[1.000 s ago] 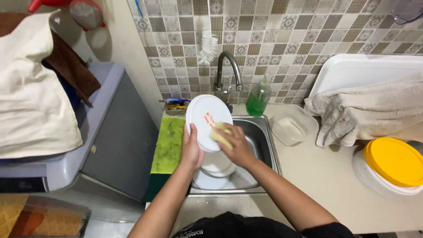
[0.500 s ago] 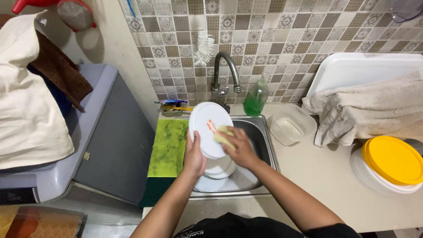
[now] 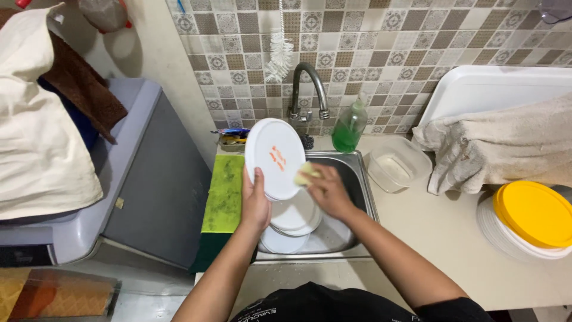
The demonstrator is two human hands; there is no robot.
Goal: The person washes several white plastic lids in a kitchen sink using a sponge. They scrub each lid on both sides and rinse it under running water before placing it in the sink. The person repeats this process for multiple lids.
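a: where's the white lid (image 3: 275, 158)?
b: upright over the sink (image 3: 357, 179), its lower edge clamped in the left hand (image 3: 255, 206)
a: and the right hand (image 3: 326, 189)?
b: fingers pinching a yellow sponge (image 3: 305, 173) against the lid's right edge

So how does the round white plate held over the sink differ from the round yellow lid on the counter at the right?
The round white plate is tilted up on edge, gripped by the left hand; the round yellow lid lies flat on a stack of white plates. The plate has orange markings; the lid is plain. Both are round.
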